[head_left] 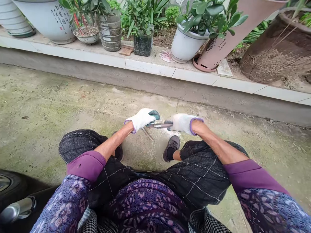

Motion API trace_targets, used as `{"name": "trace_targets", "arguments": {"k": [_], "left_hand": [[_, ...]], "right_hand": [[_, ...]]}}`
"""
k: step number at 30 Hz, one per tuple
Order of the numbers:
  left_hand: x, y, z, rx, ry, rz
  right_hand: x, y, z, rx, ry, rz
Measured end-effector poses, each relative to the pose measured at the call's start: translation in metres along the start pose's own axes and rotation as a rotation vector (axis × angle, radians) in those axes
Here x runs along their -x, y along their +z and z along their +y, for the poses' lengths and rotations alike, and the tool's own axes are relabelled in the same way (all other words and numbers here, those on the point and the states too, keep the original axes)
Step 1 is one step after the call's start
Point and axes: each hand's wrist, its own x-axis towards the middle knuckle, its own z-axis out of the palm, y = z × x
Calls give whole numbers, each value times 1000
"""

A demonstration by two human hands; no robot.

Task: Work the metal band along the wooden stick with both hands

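We grip a metal rod [159, 126] level over the concrete ground [73, 106], our gloved left hand [143, 119] and right hand [184, 124] both closed on it, a thin metal piece [148, 134] angling beneath. Beyond, potted plants [186, 45] line a white-edged ledge [148, 68].
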Motion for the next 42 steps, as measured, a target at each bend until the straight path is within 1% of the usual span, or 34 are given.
{"name": "trace_targets", "arguments": {"k": [2, 4, 6, 7, 9, 11, 13, 15, 18, 21, 23, 25, 27, 31, 33, 35, 38, 42], "left_hand": [[2, 4, 2, 27, -35, 24], [4, 8, 5, 120, -62, 30], [6, 9, 6, 227, -56, 16], [6, 9, 6, 266, -47, 10], [6, 8, 5, 312, -35, 8], [5, 6, 4, 332, -40, 27], [5, 5, 5, 330, -60, 58], [7, 3, 10, 314, -68, 67], [14, 1, 22, 301, -37, -16], [22, -2, 38, 287, -10, -95], [26, -5, 44, 261, -8, -95], [27, -8, 45, 239, -12, -85], [25, -9, 40, 223, -30, -79], [19, -9, 34, 180, -96, -69], [17, -11, 38, 201, -101, -78], [15, -15, 46, 246, -78, -79], [11, -24, 59, 285, -31, -34], [4, -38, 68, 229, 5, 72]], "right_hand": [[-7, -6, 8, 89, 74, 57], [-9, -15, 15, 125, 119, 170], [-6, -24, 19, 60, 119, 296], [-4, -26, 19, -27, 103, 333], [2, -28, 15, -267, 79, 327], [8, -26, 8, -508, 64, 272], [10, -22, 2, -688, 56, 232], [10, -19, -2, -813, 37, 208], [6, -17, -4, -919, 20, 195], [0, -17, -4, -878, 12, 241], [-3, -18, -5, -810, 7, 282], [-4, -20, -6, -753, 24, 310], [-3, -21, -6, -706, 54, 324], [-1, -22, -3, -679, 62, 311], [1, -23, -2, -714, 40, 305], [3, -27, -3, -744, 29, 322], [6, -35, -7, -738, 9, 360], [5, -46, -15, -752, -30, 392]]}}
